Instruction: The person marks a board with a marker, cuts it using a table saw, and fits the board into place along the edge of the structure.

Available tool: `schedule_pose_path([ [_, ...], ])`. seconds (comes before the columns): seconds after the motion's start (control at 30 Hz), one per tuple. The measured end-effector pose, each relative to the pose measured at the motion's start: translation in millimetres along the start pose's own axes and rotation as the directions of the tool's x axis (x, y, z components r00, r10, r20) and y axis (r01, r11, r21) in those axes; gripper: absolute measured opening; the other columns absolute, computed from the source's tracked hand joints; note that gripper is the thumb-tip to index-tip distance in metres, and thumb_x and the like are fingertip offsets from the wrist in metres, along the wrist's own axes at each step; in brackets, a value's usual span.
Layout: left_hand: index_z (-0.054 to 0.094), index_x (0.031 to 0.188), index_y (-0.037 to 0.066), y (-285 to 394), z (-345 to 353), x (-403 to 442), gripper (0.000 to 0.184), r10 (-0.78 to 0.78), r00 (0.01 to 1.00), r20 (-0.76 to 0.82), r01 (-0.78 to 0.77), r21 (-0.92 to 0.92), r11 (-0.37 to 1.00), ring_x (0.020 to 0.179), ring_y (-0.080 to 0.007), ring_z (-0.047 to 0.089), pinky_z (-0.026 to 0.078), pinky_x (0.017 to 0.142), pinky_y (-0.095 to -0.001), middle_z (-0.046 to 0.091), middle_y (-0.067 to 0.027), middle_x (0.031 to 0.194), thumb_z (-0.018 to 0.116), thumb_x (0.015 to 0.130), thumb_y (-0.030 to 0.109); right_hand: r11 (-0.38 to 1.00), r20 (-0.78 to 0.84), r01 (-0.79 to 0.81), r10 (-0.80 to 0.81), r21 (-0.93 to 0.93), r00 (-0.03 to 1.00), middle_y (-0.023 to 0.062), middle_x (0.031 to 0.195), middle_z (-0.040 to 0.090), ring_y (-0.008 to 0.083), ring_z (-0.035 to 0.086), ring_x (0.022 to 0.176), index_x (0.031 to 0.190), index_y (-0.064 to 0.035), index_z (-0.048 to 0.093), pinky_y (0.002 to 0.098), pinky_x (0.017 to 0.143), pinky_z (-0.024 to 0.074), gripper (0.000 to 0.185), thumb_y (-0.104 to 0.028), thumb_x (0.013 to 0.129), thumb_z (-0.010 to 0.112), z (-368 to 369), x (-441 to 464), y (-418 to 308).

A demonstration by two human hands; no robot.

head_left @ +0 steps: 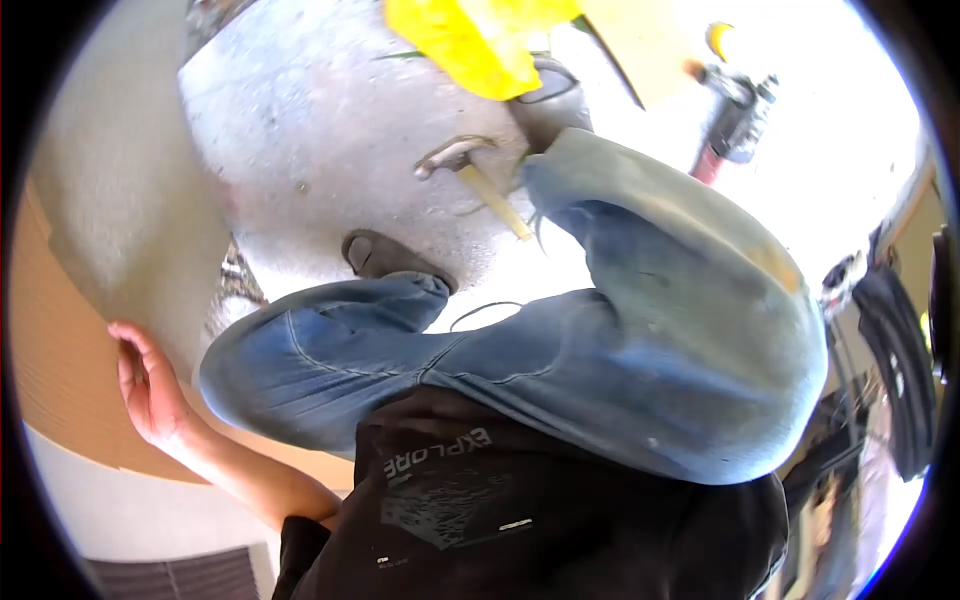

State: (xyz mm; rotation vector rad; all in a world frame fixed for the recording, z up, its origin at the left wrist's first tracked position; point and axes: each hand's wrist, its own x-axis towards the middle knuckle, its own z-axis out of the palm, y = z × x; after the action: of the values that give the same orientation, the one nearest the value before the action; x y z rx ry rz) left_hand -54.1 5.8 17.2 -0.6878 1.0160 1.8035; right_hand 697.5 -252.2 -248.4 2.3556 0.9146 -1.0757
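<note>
Left hand (150, 390) is open and holds nothing, its fingers loosely curled, beside a light brown panel (75, 370) at the left; whether skin and panel touch cannot be told. The bare forearm runs back to the short sleeve of a black shirt (560, 530), which fills the near middle and carries pale printed lettering. Just past the shirt, blue jeans (480, 350) cover the person's bent legs, spread left and right, with paler, dusty-looking patches on the right leg. At the near right, well apart from the hand, dark cloth items (895, 370) form part of a blurred clutter. Past the left leg, a dark shoe (390, 258) rests on the grey floor (290, 150), and a thin dark cord (487, 304) curves between the legs. Farther on, a hammer (482, 187) lies on the floor between the two shoes, its metal head to the left and its yellowish handle slanting nearer and right. Beyond it are the other shoe (550, 105), a bright yellow sheet or bag (470, 40), a tan board (645, 45) and, at the far right, a dark tool (738, 120) with a red part, near a small yellow object (719, 41).
</note>
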Motion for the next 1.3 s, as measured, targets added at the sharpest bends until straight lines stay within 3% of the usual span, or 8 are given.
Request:
schedule_pose_path([
  [0.27, 0.059, 0.116, -0.007, 89.1, -11.5, 91.8, 0.022, -0.197, 0.977, -0.082, 0.204, 0.095, 0.974, 0.105, -0.0308, 0.058, 0.050, 0.095, -0.0503, 0.060, -0.0179, 0.109, 0.043, 0.101, -0.004, 0.808, 0.347, -0.477, 0.363, 0.345, 0.865, 0.0215, 0.118, 0.070, 0.0363, 0.068, 0.111, 0.111, -0.0062, 0.073, 0.0461, 0.096, 0.0533, 0.036, -0.037, 0.097, 0.060, 112.1, -227.1, 79.4],
  [0.47, 0.060, 0.112, -0.003, 79.0, 19.9, 108.5, 0.022, -0.140, 0.982, -0.130, 0.161, 0.170, 0.972, 0.099, -0.0277, 0.057, 0.049, 0.087, -0.0488, 0.058, -0.0145, 0.101, 0.042, 0.101, -0.002, 0.865, 0.614, -0.389, 0.125, 0.317, 0.779, 0.0226, 0.112, 0.071, 0.0400, 0.068, 0.110, 0.106, -0.0002, 0.074, 0.0506, 0.094, 0.0525, 0.043, -0.038, 0.100, 0.054, 275.9, -342.5, 69.7],
  [0.5, 0.061, 0.112, -0.003, 78.2, 20.9, 110.8, 0.023, -0.121, 0.986, -0.116, 0.143, 0.204, 0.969, 0.097, -0.0284, 0.058, 0.049, 0.087, -0.0491, 0.059, -0.0139, 0.099, 0.041, 0.100, -0.003, 0.974, 0.558, 0.225, -0.199, 0.022, 0.805, 0.0223, 0.109, 0.071, 0.0400, 0.069, 0.105, 0.103, -0.0001, 0.075, 0.0498, 0.092, 0.0540, 0.040, -0.034, 0.099, 0.054, 322.1, -345.9, 72.2],
  [0.73, 0.063, 0.108, -0.001, 58.3, 32.6, 109.4, 0.023, -0.120, 0.969, -0.218, 0.174, 0.248, 0.953, 0.088, -0.0251, 0.061, 0.053, 0.081, -0.0477, 0.061, -0.0100, 0.089, 0.044, 0.096, -0.003, 0.935, 0.366, 0.321, -0.356, 0.154, 0.860, 0.0179, 0.099, 0.070, 0.0382, 0.070, 0.099, 0.106, -0.0066, 0.072, 0.0468, 0.083, 0.0576, 0.021, -0.009, 0.089, 0.059, 384.1, -354.0, -7.2],
  [0.93, 0.066, 0.103, 0.001, 38.5, 46.1, 87.2, 0.022, -0.044, 0.937, -0.348, 0.155, 0.298, 0.942, 0.083, -0.0256, 0.063, 0.055, 0.076, -0.0490, 0.062, -0.0096, 0.088, 0.050, 0.091, -0.008, 0.898, 0.366, -0.099, -0.072, 0.428, 0.928, 0.0195, 0.121, 0.069, 0.0407, 0.066, 0.109, 0.113, -0.0064, 0.072, 0.0458, 0.095, 0.0548, 0.026, -0.021, 0.097, 0.057, 486.8, -362.8, -36.0],
  [1.1, 0.064, 0.099, 0.001, 72.0, 47.4, 145.6, 0.016, -0.072, 0.969, -0.236, 0.159, 0.373, 0.914, 0.089, -0.0273, 0.062, 0.054, 0.081, -0.0500, 0.063, -0.0110, 0.090, 0.048, 0.095, -0.002, 0.205, 0.576, -0.893, 0.702, 0.401, 0.420, 0.0274, 0.139, 0.058, 0.0460, 0.055, 0.131, 0.134, 0.0033, 0.056, 0.0513, 0.112, 0.0435, 0.062, -0.038, 0.088, 0.066, 419.2, -398.0, 25.9],
  [1.27, 0.064, 0.104, -0.003, 66.5, 26.2, 109.4, 0.019, -0.065, 0.991, -0.120, 0.112, 0.438, 0.892, 0.093, -0.0306, 0.063, 0.055, 0.085, -0.0503, 0.065, -0.0165, 0.095, 0.046, 0.100, 0.004, 0.199, 0.584, -0.921, 0.724, 0.334, 0.368, 0.0213, 0.142, 0.058, 0.0376, 0.055, 0.134, 0.140, 0.0027, 0.049, 0.0479, 0.109, 0.0463, 0.091, -0.065, 0.083, 0.070, 455.9, -397.9, 78.0],
  [1.3, 0.064, 0.105, -0.003, 61.2, 22.8, 106.3, 0.020, 0.010, 0.996, -0.087, 0.033, 0.479, 0.877, 0.093, -0.0307, 0.064, 0.055, 0.085, -0.0498, 0.066, -0.0168, 0.097, 0.046, 0.100, 0.005, 0.591, 0.616, -0.795, 0.576, 0.140, 0.537, 0.0234, 0.135, 0.061, 0.0390, 0.059, 0.127, 0.135, 0.0021, 0.053, 0.0462, 0.104, 0.0484, 0.077, -0.058, 0.089, 0.066, 508.4, -388.8, 91.0],
])
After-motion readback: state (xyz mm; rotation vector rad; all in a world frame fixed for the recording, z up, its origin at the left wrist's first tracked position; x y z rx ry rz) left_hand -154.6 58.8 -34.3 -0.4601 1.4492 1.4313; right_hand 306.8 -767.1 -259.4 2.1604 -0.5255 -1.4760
